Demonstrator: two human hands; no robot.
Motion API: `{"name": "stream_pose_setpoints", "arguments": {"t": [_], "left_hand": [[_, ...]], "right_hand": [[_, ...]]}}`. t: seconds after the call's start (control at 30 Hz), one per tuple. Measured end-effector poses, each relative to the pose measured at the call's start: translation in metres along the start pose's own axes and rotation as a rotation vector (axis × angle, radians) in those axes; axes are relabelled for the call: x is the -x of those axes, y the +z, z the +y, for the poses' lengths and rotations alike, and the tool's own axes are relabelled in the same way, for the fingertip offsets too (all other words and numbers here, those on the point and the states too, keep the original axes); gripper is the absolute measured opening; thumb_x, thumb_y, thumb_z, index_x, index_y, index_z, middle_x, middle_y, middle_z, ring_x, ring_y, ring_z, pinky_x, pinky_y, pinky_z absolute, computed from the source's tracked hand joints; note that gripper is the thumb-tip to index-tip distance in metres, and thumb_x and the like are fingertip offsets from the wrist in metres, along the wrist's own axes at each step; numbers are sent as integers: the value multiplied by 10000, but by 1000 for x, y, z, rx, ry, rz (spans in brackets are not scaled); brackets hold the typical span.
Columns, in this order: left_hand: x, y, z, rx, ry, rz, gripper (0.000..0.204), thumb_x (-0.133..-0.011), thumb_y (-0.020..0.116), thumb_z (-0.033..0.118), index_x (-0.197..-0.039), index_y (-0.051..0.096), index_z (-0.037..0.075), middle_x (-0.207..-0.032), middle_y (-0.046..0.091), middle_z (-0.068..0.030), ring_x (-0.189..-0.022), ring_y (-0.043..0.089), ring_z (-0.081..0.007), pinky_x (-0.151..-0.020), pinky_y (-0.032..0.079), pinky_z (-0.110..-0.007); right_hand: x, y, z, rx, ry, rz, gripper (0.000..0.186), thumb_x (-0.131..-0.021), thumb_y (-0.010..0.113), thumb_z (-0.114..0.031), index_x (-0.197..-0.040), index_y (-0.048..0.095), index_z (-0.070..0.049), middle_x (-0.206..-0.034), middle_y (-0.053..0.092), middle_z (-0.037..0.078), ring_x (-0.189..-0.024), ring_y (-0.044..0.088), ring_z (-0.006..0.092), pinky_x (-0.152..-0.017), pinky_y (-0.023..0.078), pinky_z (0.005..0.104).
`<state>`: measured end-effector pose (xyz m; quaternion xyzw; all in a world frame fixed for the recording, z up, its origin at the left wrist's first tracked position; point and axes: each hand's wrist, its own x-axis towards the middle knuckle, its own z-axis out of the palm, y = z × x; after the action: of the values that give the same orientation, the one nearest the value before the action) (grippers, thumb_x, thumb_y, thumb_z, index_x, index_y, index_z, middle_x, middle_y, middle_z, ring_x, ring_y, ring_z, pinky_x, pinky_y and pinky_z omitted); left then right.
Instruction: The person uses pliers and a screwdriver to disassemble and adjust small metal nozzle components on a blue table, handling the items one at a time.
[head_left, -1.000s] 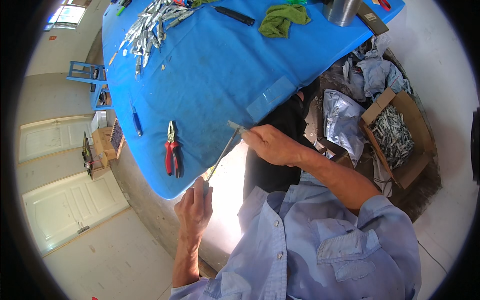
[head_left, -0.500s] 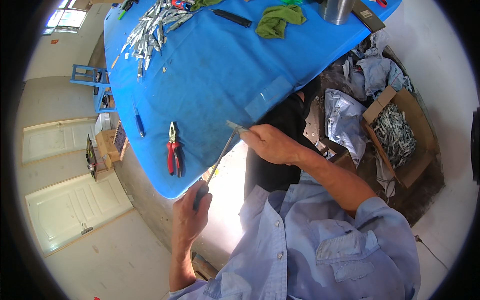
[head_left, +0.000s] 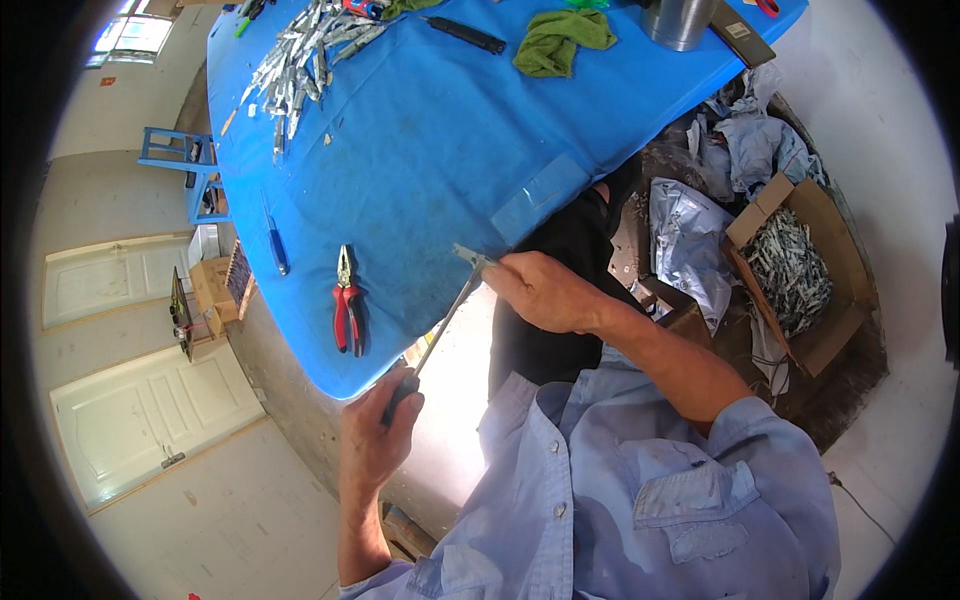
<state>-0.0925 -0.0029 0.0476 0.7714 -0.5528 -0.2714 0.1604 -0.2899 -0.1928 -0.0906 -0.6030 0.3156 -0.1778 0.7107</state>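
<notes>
My left hand (head_left: 372, 440) is closed round the dark handle of a screwdriver (head_left: 447, 322), whose long shaft points up and to the right. The tip of the shaft meets a small flat grey metal piece (head_left: 467, 254), pinched in the fingers of my right hand (head_left: 548, 290). Both hands are at the near edge of the blue-covered table (head_left: 420, 160), and the metal piece is over the cloth. My right fingers hide part of that piece. Red-handled pliers (head_left: 347, 305) lie to the left, with a blue-handled screwdriver (head_left: 277, 250) beyond them.
A pile of silvery strips (head_left: 300, 70) covers the table's far left, with a black tool (head_left: 463, 35), a green cloth (head_left: 563, 42) and a metal cup (head_left: 675, 25) across the back. Right of the table stand a cardboard box of metal strips (head_left: 790, 270) and a silver bag (head_left: 688, 240).
My left hand and the screwdriver handle have shifted very slightly left and down. The metal piece has tilted a little, while my right hand has barely moved.
</notes>
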Motion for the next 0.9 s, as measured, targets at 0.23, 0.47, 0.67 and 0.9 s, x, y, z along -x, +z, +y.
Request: {"name": "stream_pose_setpoints", "arguments": {"t": [0.23, 0.47, 0.67, 0.9], "left_hand": [[2, 1, 13, -53, -42, 7, 251, -976, 685, 138, -1177, 681, -13, -730, 626, -92, -642, 600, -141, -602, 475, -309], [5, 1, 17, -220, 44, 88, 284, -961, 708, 122, -1215, 671, 0, -808, 673, -124, -639, 642, -227, -610, 506, -355], [3, -11, 32, -644, 168, 108, 368, -914, 777, 157, -1256, 657, 87, -795, 645, -70, -664, 663, -221, -551, 511, -366], [0, -21, 43, -847, 297, 128, 370, -917, 780, 196, -1251, 652, 100, -760, 596, -45, -612, 622, -198, -512, 481, -347]], "right_hand": [[1, 3, 0, 31, -12, 25, 446, -1059, 556, -337, -883, 638, 65, -744, 619, 252, -662, 604, 353, -652, 461, 456], [4, 11, 0, 238, -46, 130, 409, -1041, 572, -330, -886, 642, 42, -848, 679, 292, -818, 683, 477, -725, 520, 537], [8, 13, -8, 414, -10, 145, 381, -1040, 571, -329, -884, 633, 14, -821, 699, 273, -808, 692, 475, -745, 536, 568], [11, 17, -12, 533, -46, 188, 360, -1047, 562, -323, -902, 621, 1, -791, 702, 264, -777, 696, 466, -734, 540, 572]]}}
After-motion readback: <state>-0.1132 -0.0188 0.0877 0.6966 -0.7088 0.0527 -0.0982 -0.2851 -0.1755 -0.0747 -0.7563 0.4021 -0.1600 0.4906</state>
